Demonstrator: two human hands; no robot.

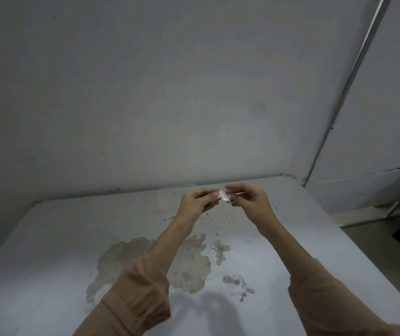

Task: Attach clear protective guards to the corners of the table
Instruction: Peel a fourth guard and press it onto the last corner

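**Two-handed pinch at the far edge**

Your left hand [195, 204] and right hand [249, 200] meet above the table's [48, 238] far edge. The fingertips of each pinch one small clear corner guard [224, 195] between them. Brownish patch [189, 263] mid-table. Clear scraps [241, 288] lie near your right sleeve [327, 299].

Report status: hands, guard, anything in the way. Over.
Left hand and right hand both pinching one small clear guard, held above the table. Not on a corner yet. Loose scraps on the tabletop, nothing blocking.

Forearms outstretched, left hand [197, 202] and right hand [251, 200] fingertip to fingertip, seemingly in pinches.
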